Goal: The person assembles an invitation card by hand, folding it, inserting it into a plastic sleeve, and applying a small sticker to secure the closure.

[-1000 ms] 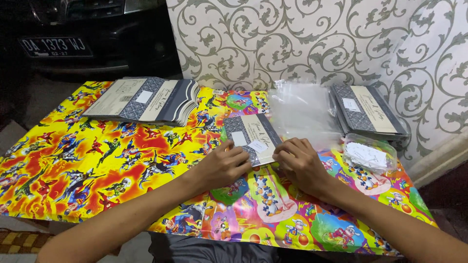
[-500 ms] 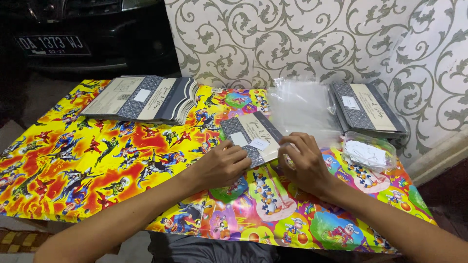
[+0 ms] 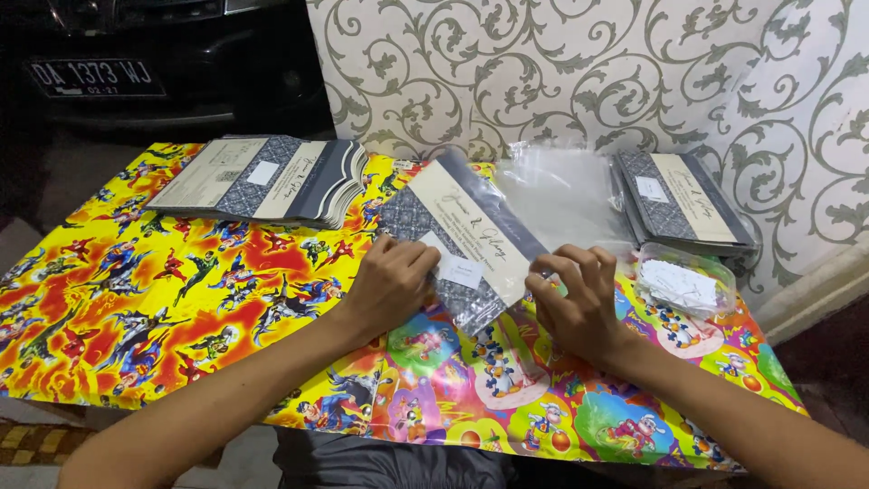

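Observation:
A folded card (image 3: 457, 231) with a grey patterned border, a cream middle and a small white label sits inside a clear plastic sleeve, raised a little off the colourful cartoon tablecloth (image 3: 181, 308). My left hand (image 3: 391, 285) grips its near left edge. My right hand (image 3: 579, 299) pinches its near right corner.
A fanned stack of similar cards (image 3: 262, 179) lies at the back left. A pile of clear sleeves (image 3: 566, 190) and a second stack of sleeved cards (image 3: 683, 201) lie at the back right. A clear tub of white labels (image 3: 686, 285) stands by my right hand. A patterned wall is behind.
Both hands have lifted the sleeved card's near end off the cloth, and it now sits tilted and closer to me. The view has also moved closer to the table.

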